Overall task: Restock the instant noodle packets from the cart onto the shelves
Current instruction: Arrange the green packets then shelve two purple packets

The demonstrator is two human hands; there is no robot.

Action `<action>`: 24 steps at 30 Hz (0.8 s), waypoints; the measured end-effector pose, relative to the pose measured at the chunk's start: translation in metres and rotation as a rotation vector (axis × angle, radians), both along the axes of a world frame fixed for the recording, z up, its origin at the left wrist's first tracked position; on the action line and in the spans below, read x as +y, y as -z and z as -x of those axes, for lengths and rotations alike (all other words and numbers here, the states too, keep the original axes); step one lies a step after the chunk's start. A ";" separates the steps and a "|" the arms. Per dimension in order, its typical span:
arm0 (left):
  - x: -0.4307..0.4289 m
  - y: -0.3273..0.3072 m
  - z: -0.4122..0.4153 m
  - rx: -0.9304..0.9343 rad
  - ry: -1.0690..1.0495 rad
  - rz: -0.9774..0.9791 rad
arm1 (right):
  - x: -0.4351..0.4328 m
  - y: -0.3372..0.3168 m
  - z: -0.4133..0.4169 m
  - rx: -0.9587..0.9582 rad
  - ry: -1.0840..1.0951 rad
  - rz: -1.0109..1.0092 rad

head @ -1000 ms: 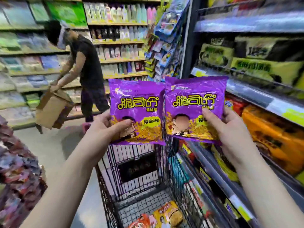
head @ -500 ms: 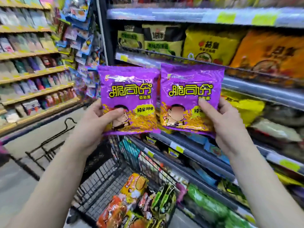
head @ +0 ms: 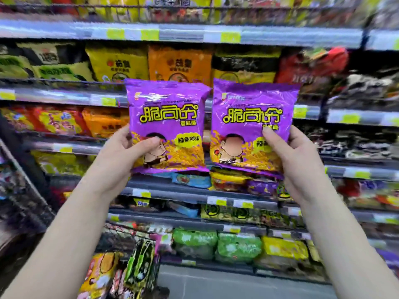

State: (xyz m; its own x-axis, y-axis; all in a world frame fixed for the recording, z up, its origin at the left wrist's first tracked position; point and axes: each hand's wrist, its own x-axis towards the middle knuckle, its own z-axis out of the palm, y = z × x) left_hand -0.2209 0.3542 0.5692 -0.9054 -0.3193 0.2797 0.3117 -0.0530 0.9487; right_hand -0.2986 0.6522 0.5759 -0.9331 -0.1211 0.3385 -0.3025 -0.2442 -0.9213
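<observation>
Moved: view has swung right since the earlier frames. The shelves [head: 194,35] now sit head-on and the cart [head: 23,197] has slid to the bottom-left corner. Both hands are still holding their packets up.
Left hand: left hand [head: 121,156] is clamped on the left purple packet [head: 168,117]. Thumb lies across the lower-left front, fingers are behind.
Right hand: right hand [head: 300,162] is clamped on the right purple packet [head: 252,113]. Thumb is on the front by the right edge, fingers are behind.
Packets: both upright, fronts toward the camera, side by side with a narrow gap. They are held in the air in front of the middle tiers, not on any shelf.
Shelves: far side, several tiers stocked with yellow, orange, red and green packs. Yellow price tags [head: 230,37] line the rails.
Cart: near left, wire, blurred. Spare packets [head: 99,272] lie inside.
</observation>
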 end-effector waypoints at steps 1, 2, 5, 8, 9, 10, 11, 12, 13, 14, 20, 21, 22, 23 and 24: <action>0.021 -0.001 0.006 0.000 0.030 0.005 | 0.024 0.000 -0.003 -0.003 0.030 0.004; 0.042 -0.002 0.013 -0.004 0.060 0.012 | 0.048 0.000 -0.006 -0.007 0.059 0.007; 0.114 -0.005 0.031 -0.016 0.163 0.020 | 0.124 -0.004 -0.020 -0.009 0.154 0.013; 0.194 -0.010 0.041 -0.006 0.246 0.008 | 0.199 -0.006 -0.036 0.003 0.242 0.005; 0.219 -0.012 0.044 -0.005 0.274 0.004 | 0.223 -0.007 -0.041 0.007 0.270 0.005; 0.243 -0.012 0.046 -0.004 0.299 0.001 | 0.246 -0.006 -0.047 0.009 0.297 0.004; 0.265 -0.012 0.048 -0.003 0.318 0.002 | 0.268 -0.006 -0.053 0.010 0.322 0.007; 0.286 -0.012 0.050 -0.002 0.339 0.002 | 0.290 -0.006 -0.060 0.012 0.348 0.013; 0.307 -0.011 0.052 -0.002 0.364 0.003 | 0.311 -0.006 -0.067 0.014 0.373 0.023; 0.329 -0.011 0.053 0.001 0.391 0.002 | 0.331 -0.006 -0.074 0.017 0.400 0.031; 0.443 -0.015 0.056 0.021 0.568 0.000 | 0.432 -0.009 -0.115 0.033 0.573 0.062; 0.459 -0.016 0.059 0.022 0.591 0.003 | 0.446 -0.010 -0.120 0.032 0.598 0.065; 0.474 -0.018 0.062 0.021 0.612 0.006 | 0.458 -0.011 -0.125 0.033 0.626 0.063; 0.488 -0.019 0.067 0.021 0.632 0.009 | 0.470 -0.012 -0.130 0.035 0.654 0.058; 0.501 -0.021 0.071 0.022 0.655 0.010 | 0.481 -0.014 -0.133 0.036 0.680 0.055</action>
